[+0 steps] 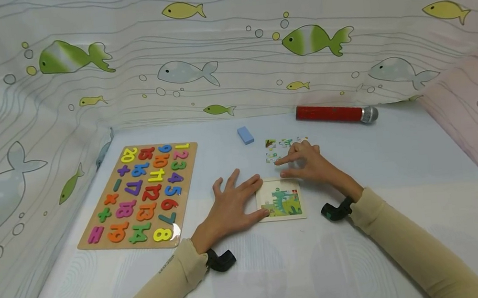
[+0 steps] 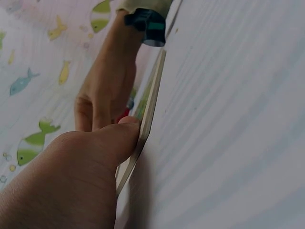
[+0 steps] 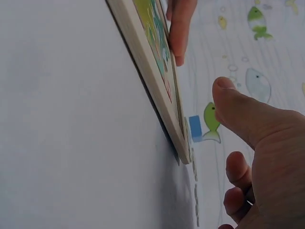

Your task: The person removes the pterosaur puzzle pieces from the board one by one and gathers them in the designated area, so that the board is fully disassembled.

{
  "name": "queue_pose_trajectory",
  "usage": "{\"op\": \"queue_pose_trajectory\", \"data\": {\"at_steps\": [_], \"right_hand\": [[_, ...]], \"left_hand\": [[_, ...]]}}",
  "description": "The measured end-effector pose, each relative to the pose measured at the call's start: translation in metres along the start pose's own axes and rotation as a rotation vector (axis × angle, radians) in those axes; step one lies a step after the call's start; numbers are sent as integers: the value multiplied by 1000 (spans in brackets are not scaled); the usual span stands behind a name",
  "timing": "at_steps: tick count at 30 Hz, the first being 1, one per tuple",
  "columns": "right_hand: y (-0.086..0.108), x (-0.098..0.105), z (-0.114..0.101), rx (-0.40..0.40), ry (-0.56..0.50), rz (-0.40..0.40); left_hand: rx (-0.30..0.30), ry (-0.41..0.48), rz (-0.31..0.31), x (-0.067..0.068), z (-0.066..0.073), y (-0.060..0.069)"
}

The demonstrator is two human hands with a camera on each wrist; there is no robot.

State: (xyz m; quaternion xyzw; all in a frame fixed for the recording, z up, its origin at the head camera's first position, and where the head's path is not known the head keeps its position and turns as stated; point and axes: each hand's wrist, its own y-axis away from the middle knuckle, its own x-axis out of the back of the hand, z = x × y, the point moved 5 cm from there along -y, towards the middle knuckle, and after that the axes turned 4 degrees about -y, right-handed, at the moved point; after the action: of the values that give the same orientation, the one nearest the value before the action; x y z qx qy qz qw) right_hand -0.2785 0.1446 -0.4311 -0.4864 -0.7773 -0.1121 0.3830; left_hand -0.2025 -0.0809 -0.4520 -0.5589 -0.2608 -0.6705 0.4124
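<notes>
Pieces (image 1: 286, 143) behind tray (image 1: 267, 192), board (image 1: 187, 173) left (microphone (image 1: 330, 114) right)

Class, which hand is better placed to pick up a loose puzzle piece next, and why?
Probably the right hand: it is already beside the loose puzzle pieces, with thumb and index finger apart. The left hand is farther away, touching the puzzle board.

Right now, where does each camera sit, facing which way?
Head: worn there, facing forward and down at the jigsaw tray; left hand, right hand, both sleeves show.
Left wrist: worn there, facing the tray's edge; both hands show.
Right wrist: worn there, facing tray and blue block; both hands show.
Wrist views share the tray.
</notes>
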Motion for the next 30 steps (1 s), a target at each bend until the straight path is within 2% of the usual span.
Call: {"op": "queue_pose_trajectory", "data": {"at_steps": [9,15,21,30], "right_hand": [[19,-9,-9,64,-61,-89],[29,-12,-14,72,-41,-118],[35,-16,-16,76,-20,-141],[37,-19,-20,103,-6,-157]], "left_hand": [[0,22,-15,-2,-2,0],[1,3,-23,-2,-2,0],[-4,1,-11,-1,-2,-1],[-1,5,-24,-2,-1,1]]}}
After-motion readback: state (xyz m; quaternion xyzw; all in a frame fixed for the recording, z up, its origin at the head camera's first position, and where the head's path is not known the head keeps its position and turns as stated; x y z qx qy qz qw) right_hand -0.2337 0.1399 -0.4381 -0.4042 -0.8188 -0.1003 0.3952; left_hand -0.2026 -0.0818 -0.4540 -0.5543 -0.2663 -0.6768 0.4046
